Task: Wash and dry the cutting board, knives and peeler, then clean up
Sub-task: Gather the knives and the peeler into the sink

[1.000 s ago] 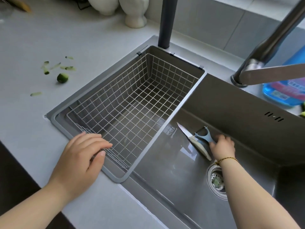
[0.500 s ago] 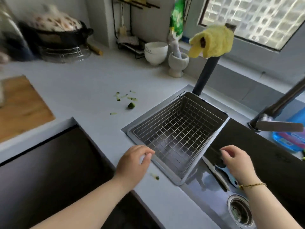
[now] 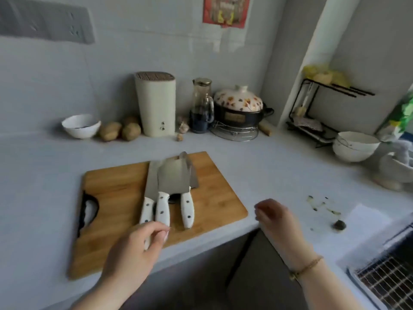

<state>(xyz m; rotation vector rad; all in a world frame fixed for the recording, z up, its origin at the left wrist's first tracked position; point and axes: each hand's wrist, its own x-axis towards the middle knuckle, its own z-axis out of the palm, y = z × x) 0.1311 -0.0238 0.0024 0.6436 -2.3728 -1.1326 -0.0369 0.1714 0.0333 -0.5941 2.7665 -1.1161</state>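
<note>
Where the left hand (image 3: pixel 131 249) overlaps the knives (image 3: pixel 172 177), its hold is unclear.

A: Three knives (image 3: pixel 172 179) lying on the board (image 3: pixel 111 191)?
B: Yes. The left hand (image 3: pixel 131 251) curls over the handle ends, grip unclear, and the right hand (image 3: pixel 274 218) hovers loose beside the board's corner.

I see the board (image 3: pixel 212 198) lying flat on the counter (image 3: pixel 279 175). It is wooden and rectangular, with a black-rimmed grip hole at its left end. Three knives (image 3: pixel 162 209) rest on it side by side, white riveted handles toward me, blades pointing away and overlapping. The cleaver (image 3: pixel 172 177) lies in the middle, on top. A long knife (image 3: pixel 152 182) sits left of it, a third knife (image 3: pixel 187 209) right.
</note>
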